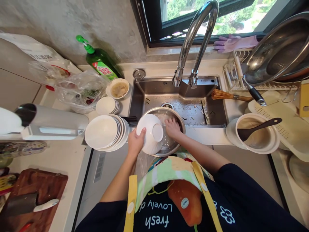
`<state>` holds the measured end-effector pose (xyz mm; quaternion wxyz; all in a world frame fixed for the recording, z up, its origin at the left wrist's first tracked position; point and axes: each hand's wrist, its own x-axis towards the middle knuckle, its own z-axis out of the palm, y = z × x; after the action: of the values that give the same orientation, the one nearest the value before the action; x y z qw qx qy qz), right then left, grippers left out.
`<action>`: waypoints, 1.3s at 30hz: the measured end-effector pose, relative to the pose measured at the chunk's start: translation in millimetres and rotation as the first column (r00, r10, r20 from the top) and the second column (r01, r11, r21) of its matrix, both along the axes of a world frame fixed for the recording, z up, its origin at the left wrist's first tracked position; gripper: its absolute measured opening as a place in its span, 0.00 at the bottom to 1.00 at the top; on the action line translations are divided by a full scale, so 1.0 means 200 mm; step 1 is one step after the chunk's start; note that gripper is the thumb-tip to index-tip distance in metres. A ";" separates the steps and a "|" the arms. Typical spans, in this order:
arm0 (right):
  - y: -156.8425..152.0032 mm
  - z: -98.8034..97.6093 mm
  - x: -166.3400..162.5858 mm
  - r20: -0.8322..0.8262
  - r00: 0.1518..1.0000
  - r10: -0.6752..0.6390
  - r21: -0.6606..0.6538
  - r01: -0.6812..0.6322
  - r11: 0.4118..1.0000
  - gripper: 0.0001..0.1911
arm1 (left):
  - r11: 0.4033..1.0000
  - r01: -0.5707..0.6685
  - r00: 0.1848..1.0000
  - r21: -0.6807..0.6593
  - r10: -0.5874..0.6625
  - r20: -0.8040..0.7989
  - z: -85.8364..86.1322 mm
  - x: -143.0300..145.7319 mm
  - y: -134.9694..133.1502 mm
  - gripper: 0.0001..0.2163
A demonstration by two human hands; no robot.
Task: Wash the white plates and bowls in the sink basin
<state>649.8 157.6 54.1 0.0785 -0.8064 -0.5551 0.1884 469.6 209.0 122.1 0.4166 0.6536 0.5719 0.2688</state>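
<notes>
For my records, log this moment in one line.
Left hand: gripping white bowl; right hand: inside metal basin; stacked plates: left of sink

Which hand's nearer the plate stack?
Left. Left hand, holding a white bowl, is just right of the plate stack; right hand is farther right, inside the metal basin.

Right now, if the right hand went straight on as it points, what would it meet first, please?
The right hand would probably meet the far inner wall of the metal basin; the white bowl lies close to that line, and depth is unclear.
</notes>
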 end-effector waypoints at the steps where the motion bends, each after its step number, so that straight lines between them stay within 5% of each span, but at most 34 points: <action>1: 0.01 -0.02 0.00 -0.011 1.000 0.022 0.004 -0.022 1.000 0.16 | 1.000 0.003 1.000 0.009 -0.003 -0.018 0.00 0.00 0.00 0.19; 6: 0.08 -0.01 0.01 -0.260 0.961 -0.091 0.060 0.110 0.992 0.13 | 1.000 0.005 0.999 0.024 -0.004 -0.041 0.02 0.01 -0.01 0.19; 11: 0.15 0.15 0.04 -0.441 0.894 0.075 0.375 0.108 0.921 0.11 | 0.999 0.021 1.000 0.049 -0.020 -0.024 0.04 0.03 -0.01 0.17; 15: 0.17 0.25 -0.03 -0.410 0.872 0.269 0.489 -0.039 0.871 0.10 | 0.999 0.013 1.000 0.052 -0.013 -0.003 0.04 0.04 -0.01 0.16; 21: 0.04 0.27 -0.15 -0.217 0.823 0.524 0.677 -0.260 0.688 0.09 | 0.998 0.008 0.998 0.067 -0.004 -0.066 0.01 0.03 0.01 0.16; 32: -0.15 0.11 -0.10 0.128 0.613 0.779 0.534 -0.705 0.467 0.08 | 0.999 -0.035 0.999 -0.024 0.035 0.036 -0.03 -0.02 0.06 0.22; 35: -0.17 0.07 -0.06 0.154 0.601 0.785 0.425 -0.757 0.496 0.08 | 0.997 -0.056 0.996 -0.043 0.059 0.071 -0.05 -0.03 0.07 0.26; 39: -0.17 0.05 -0.01 0.157 0.679 0.717 0.249 -0.730 0.636 0.09 | 0.999 -0.035 0.999 -0.032 0.037 0.038 -0.05 -0.04 0.09 0.26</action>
<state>647.2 123.4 63.7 0.1024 -0.4996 -0.8540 0.1027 462.4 227.9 112.4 0.4329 0.6312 0.5795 0.2798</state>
